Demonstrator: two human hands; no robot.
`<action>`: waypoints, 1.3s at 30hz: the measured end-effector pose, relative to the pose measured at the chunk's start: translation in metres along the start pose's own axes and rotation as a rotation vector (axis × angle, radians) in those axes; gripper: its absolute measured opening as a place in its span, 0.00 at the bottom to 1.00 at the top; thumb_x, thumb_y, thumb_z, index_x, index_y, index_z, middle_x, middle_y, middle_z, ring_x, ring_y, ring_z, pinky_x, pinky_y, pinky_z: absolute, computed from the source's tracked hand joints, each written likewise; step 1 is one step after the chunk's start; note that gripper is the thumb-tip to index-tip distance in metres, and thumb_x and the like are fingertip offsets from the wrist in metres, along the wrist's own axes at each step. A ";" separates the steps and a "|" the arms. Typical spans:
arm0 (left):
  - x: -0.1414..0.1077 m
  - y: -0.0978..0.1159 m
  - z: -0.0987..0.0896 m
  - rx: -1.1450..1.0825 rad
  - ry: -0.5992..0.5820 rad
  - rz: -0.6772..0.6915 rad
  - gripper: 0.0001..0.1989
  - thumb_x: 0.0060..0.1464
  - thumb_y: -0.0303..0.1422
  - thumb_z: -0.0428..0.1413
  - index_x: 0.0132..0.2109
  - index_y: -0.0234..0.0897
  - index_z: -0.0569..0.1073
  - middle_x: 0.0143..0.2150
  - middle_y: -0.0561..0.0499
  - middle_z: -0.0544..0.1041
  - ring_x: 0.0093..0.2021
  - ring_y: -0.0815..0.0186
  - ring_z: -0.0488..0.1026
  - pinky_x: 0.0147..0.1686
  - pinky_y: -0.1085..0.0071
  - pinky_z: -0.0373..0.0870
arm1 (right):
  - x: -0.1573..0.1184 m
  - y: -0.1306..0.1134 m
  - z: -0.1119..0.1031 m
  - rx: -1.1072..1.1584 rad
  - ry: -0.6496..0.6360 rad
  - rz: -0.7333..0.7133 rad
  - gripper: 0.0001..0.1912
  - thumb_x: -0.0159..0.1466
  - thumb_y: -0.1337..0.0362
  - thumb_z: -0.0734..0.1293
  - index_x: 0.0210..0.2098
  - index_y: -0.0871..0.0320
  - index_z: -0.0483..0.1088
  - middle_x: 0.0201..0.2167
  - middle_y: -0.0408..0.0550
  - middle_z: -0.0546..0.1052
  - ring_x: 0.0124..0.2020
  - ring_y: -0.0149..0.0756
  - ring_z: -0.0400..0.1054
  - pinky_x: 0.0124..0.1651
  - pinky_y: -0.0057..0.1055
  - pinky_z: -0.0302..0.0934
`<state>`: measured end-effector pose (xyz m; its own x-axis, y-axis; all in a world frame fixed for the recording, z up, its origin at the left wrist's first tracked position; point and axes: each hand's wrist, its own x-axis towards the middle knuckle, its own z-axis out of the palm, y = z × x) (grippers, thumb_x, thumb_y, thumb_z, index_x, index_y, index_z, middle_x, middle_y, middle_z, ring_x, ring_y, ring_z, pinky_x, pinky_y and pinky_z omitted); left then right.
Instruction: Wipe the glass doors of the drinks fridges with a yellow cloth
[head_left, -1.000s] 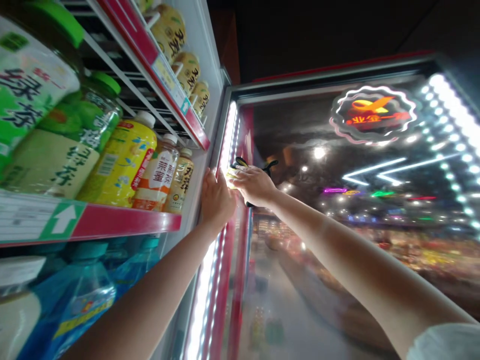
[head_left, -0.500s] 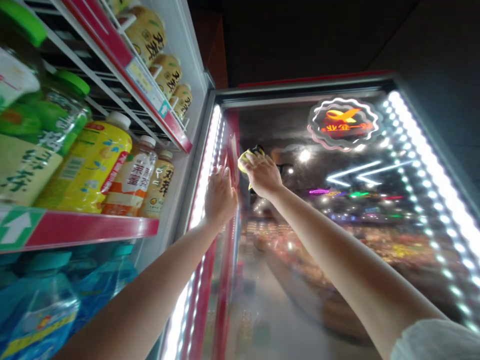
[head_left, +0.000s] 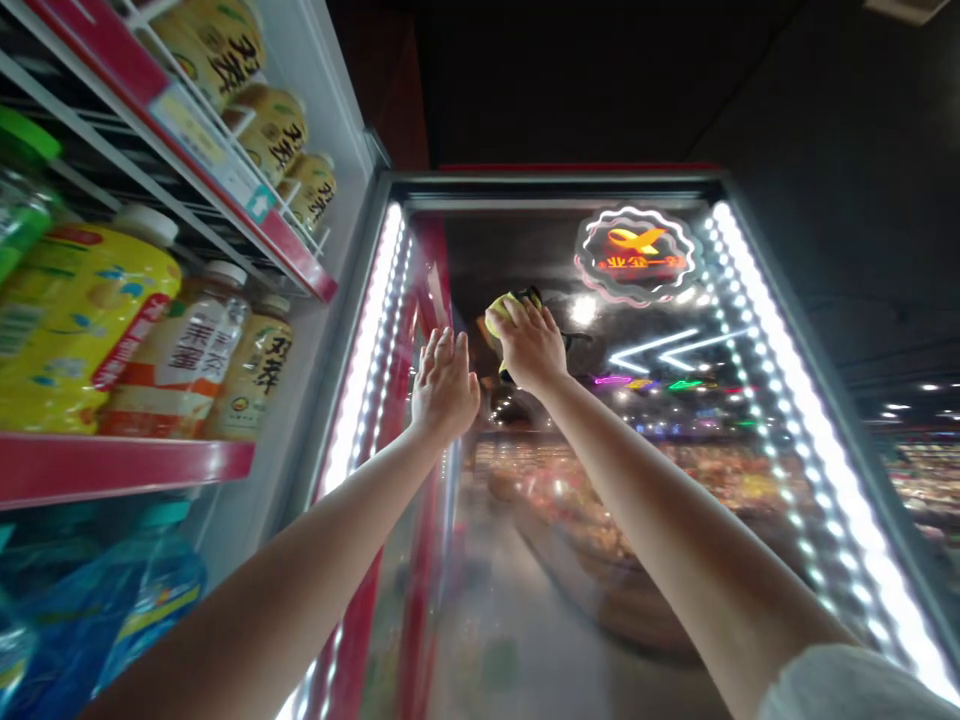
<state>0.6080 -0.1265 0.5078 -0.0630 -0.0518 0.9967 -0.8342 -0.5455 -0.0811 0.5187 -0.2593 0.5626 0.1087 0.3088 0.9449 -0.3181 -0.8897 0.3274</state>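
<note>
Against the glass door (head_left: 480,560) of a lit drinks cooler, my right hand (head_left: 532,345) presses a yellow cloth (head_left: 498,314), its fingers bent over it. Just to the left, my left hand (head_left: 444,388) is raised with nothing in it, its fingers stretched upward and lying close to one another. It is near the door's left side, beside a red strip. Whether its palm touches the glass cannot be made out. A dark reflection shows behind the cloth.
Bottles stand on the cooler shelves at the left, among them a yellow bottle (head_left: 90,325). A red shelf edge (head_left: 127,468) sticks out below them. Bright light strips (head_left: 825,470) line both sides of the door frame.
The view has turned to the right, so the shelves and door frame sit further left. My right hand and the cloth have shifted slightly against the glass; my left hand stays raised beside them.
</note>
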 end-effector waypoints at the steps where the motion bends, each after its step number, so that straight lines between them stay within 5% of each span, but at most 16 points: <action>1: 0.000 0.005 0.002 -0.003 -0.020 0.004 0.32 0.62 0.32 0.45 0.72 0.28 0.58 0.76 0.38 0.57 0.77 0.52 0.49 0.75 0.51 0.48 | 0.001 0.009 -0.003 -0.002 0.024 0.039 0.27 0.73 0.67 0.55 0.69 0.48 0.64 0.72 0.49 0.63 0.74 0.50 0.52 0.73 0.56 0.49; 5: -0.003 0.020 0.008 0.006 -0.065 0.057 0.33 0.63 0.33 0.46 0.73 0.30 0.58 0.77 0.41 0.55 0.78 0.53 0.48 0.75 0.51 0.47 | -0.034 0.022 -0.011 -0.032 0.067 0.184 0.27 0.71 0.68 0.57 0.68 0.50 0.64 0.72 0.52 0.63 0.73 0.54 0.52 0.71 0.58 0.50; 8: 0.001 0.027 0.013 0.024 -0.046 0.077 0.32 0.64 0.33 0.45 0.73 0.32 0.58 0.77 0.41 0.55 0.77 0.52 0.49 0.75 0.47 0.48 | -0.054 0.020 -0.013 -0.037 -0.014 0.124 0.28 0.71 0.68 0.57 0.69 0.49 0.63 0.74 0.50 0.60 0.74 0.52 0.51 0.73 0.56 0.47; 12: 0.024 0.042 0.021 0.029 -0.042 0.051 0.31 0.65 0.35 0.46 0.73 0.33 0.59 0.77 0.40 0.55 0.78 0.51 0.48 0.75 0.46 0.46 | -0.028 0.042 -0.022 -0.020 -0.063 0.016 0.27 0.74 0.66 0.54 0.69 0.46 0.63 0.74 0.46 0.59 0.74 0.48 0.51 0.74 0.53 0.46; 17: 0.041 0.063 0.028 0.036 -0.057 0.048 0.32 0.65 0.38 0.46 0.73 0.33 0.57 0.78 0.40 0.52 0.78 0.50 0.45 0.75 0.45 0.44 | -0.027 0.090 -0.038 -0.081 0.005 0.184 0.27 0.73 0.67 0.55 0.70 0.52 0.63 0.73 0.52 0.62 0.73 0.52 0.52 0.73 0.55 0.49; 22: 0.032 0.078 0.030 0.064 -0.049 0.080 0.32 0.67 0.38 0.44 0.74 0.33 0.55 0.78 0.41 0.53 0.78 0.52 0.46 0.75 0.45 0.45 | -0.076 0.078 -0.036 -0.119 -0.013 0.161 0.29 0.72 0.68 0.57 0.71 0.51 0.61 0.73 0.54 0.61 0.72 0.56 0.53 0.71 0.59 0.50; 27: 0.036 0.103 0.038 0.094 -0.050 0.065 0.32 0.67 0.38 0.43 0.74 0.29 0.56 0.78 0.39 0.52 0.78 0.50 0.47 0.75 0.44 0.45 | -0.046 0.093 -0.041 -0.100 -0.063 0.046 0.29 0.73 0.65 0.56 0.72 0.46 0.60 0.75 0.46 0.58 0.74 0.49 0.51 0.74 0.54 0.47; 30: 0.036 0.116 0.044 0.090 -0.057 0.073 0.32 0.67 0.38 0.43 0.74 0.30 0.56 0.77 0.40 0.53 0.78 0.51 0.47 0.75 0.45 0.45 | -0.036 0.123 -0.048 -0.117 -0.025 0.158 0.28 0.74 0.65 0.56 0.72 0.47 0.59 0.75 0.46 0.58 0.74 0.49 0.50 0.74 0.57 0.46; 34: 0.026 0.121 0.048 0.089 -0.078 0.092 0.31 0.67 0.38 0.43 0.74 0.32 0.56 0.77 0.40 0.54 0.78 0.52 0.47 0.75 0.46 0.45 | -0.071 0.134 -0.046 -0.158 0.034 0.373 0.30 0.73 0.67 0.56 0.73 0.49 0.57 0.74 0.53 0.59 0.74 0.57 0.51 0.72 0.70 0.39; 39: 0.020 0.129 0.058 0.072 -0.056 0.125 0.31 0.67 0.37 0.44 0.73 0.33 0.57 0.77 0.40 0.54 0.77 0.51 0.48 0.75 0.44 0.46 | -0.073 0.131 -0.039 -0.150 -0.033 0.103 0.30 0.73 0.66 0.57 0.73 0.49 0.57 0.77 0.49 0.53 0.77 0.51 0.43 0.76 0.59 0.38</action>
<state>0.5315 -0.2463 0.5165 -0.1311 -0.1684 0.9770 -0.7803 -0.5904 -0.2065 0.4323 -0.3848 0.5363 0.0986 0.2047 0.9738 -0.4661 -0.8551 0.2269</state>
